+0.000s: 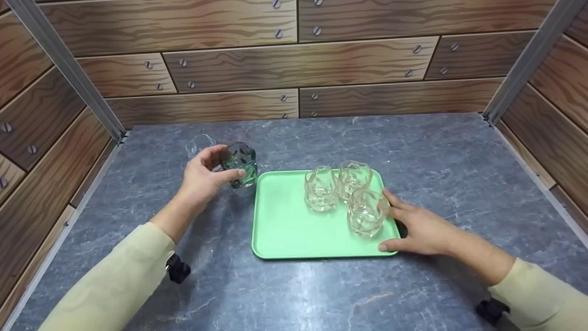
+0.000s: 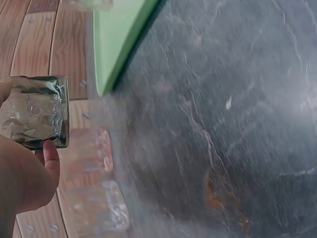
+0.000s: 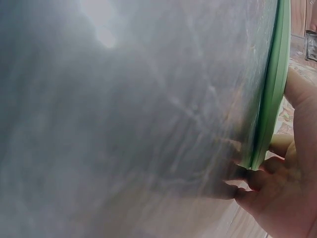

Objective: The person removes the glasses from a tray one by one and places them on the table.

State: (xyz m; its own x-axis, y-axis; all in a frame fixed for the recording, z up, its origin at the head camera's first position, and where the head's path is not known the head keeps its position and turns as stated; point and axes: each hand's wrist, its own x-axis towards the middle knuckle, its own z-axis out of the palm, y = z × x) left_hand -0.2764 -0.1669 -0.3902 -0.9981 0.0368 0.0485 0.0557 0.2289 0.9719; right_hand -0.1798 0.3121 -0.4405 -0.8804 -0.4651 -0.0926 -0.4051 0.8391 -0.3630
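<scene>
My left hand grips a dark green glass tumbler between thumb and fingers, just left of the green tray. In the left wrist view the tumbler lies sideways across the picture, with the hand around its side. Three clear glass tumblers stand close together on the tray's right half: one at left, one behind, one in front. My right hand holds the tray's right edge, its thumb on the front corner. The right wrist view shows fingers curled at the rim.
Behind the left hand stand a clear glass and a pinkish one, partly hidden by the green tumbler. The grey marbled tabletop is bounded by wood-patterned walls at the back and sides.
</scene>
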